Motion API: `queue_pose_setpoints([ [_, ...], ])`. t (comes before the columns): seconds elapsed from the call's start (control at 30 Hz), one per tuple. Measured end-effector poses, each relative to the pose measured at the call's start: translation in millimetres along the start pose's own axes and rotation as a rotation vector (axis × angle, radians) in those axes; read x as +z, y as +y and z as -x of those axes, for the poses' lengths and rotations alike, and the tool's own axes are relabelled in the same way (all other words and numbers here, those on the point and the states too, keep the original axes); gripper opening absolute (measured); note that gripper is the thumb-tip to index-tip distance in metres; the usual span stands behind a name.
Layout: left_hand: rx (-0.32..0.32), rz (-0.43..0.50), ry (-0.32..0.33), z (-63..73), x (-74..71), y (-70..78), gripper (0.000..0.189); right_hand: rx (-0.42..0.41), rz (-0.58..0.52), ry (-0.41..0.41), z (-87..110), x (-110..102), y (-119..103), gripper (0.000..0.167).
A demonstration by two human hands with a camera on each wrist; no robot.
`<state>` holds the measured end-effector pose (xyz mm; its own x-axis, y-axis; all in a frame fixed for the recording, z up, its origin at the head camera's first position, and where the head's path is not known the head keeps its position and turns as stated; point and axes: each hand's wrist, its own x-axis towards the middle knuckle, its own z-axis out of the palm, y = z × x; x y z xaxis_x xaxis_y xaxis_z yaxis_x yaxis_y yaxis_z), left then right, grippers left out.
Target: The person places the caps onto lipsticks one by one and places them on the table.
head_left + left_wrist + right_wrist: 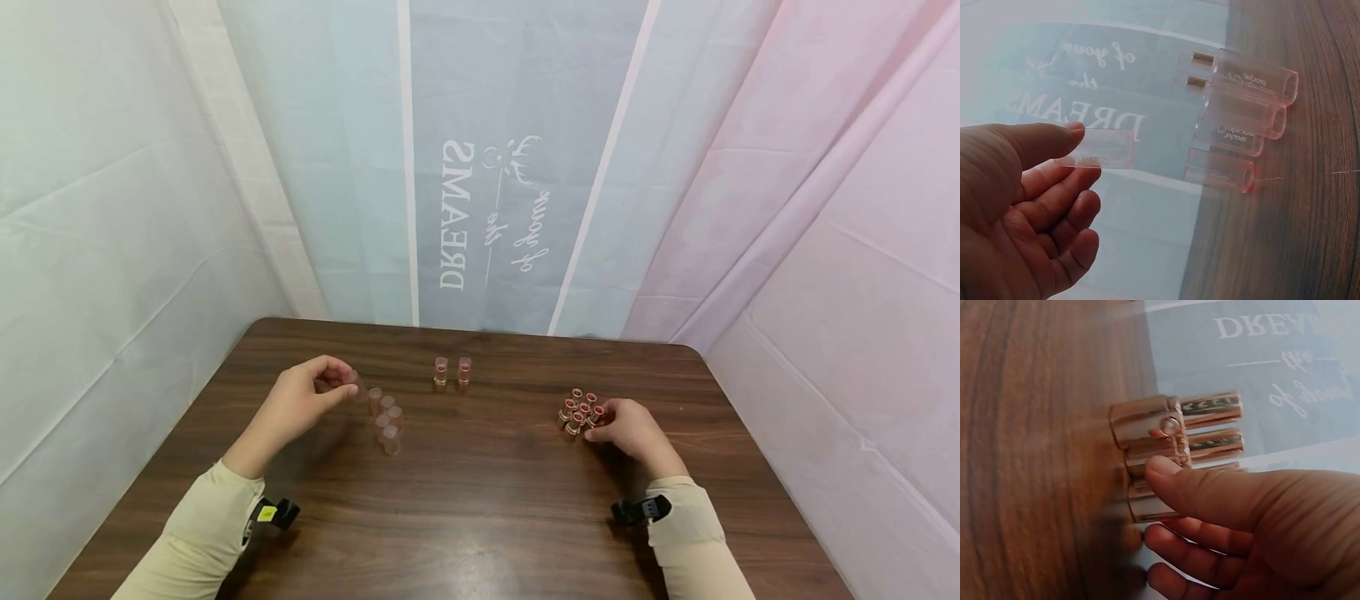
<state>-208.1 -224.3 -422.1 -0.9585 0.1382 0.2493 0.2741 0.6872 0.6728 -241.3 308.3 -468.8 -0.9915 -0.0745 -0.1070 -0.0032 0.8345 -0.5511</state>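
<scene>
My left hand (pixel 306 397) pinches a clear pinkish lipstick cap (pixel 1109 150) between thumb and fingers, held above the table. Just right of it, several similar clear caps (pixel 390 438) stand upright in a cluster, with lettering visible on them in the left wrist view. On the other side, my right hand (pixel 632 430) grips a gold lipstick tube (pixel 1157 501) at the edge of a tight group of gold lipstick tubes (pixel 575 421). Their tops look red inside in the head view. The thumb partly hides the gripped tube.
Two lipsticks (pixel 441 372) with clear caps on stand side by side near the back middle of the brown wooden table (pixel 480 500). A printed curtain (pixel 517 167) hangs behind the table's far edge, and pale cloth walls rise at both sides.
</scene>
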Motion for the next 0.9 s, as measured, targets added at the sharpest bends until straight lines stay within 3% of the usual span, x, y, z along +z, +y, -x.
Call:
queue_pose_setpoints([
  [0.33,0.015,0.028,0.039,1.4,-4.1,8.0,0.024,0.013,0.03,0.015,2.1,-2.0,-3.2,0.031],
  [0.57,0.02,0.027,0.027,1.9,-3.7,9.6,0.025,-0.004,0.06,0.164,10.0,-27.4,-7.2,0.024],
  [0.7,0.017,0.04,0.01,2.3,-1.9,11.7,0.023,-0.041,-0.036,0.262,17.8,-39.2,-25.2,0.028],
  [0.9,0.009,0.066,-0.021,2.3,3.1,13.3,0.021,-0.195,-0.337,0.322,28.0,-29.5,-75.0,0.029],
])
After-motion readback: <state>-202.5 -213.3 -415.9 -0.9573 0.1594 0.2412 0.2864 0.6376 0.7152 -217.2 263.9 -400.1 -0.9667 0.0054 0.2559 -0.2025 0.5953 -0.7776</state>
